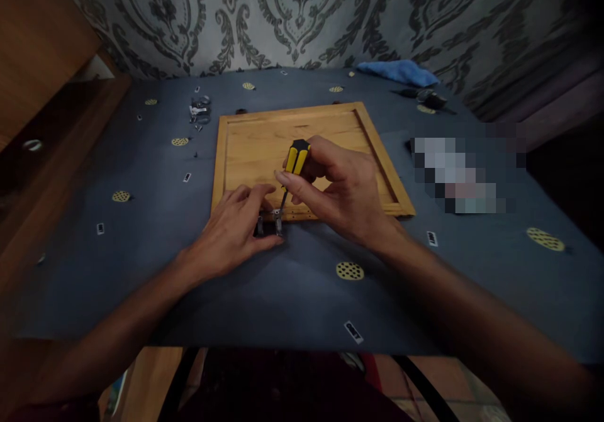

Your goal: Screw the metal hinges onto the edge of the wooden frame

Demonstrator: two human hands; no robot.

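A framed wooden panel (264,142) lies flat on a table under a dark blue cloth (155,265). My right hand (337,189) is closed round a yellow-and-black screwdriver (296,155), its tip down at the panel's near edge. There a small metal hinge (276,222) sits against the frame. My left hand (236,227) rests on the cloth with its fingers curled against the hinge, steadying it.
More metal hinges (199,111) lie piled at the back left of the cloth. A blue rag (399,72) and a dark tool (429,98) are at the back right. A blurred-out patch (465,173) lies right of the panel. Patterned wallpaper stands behind.
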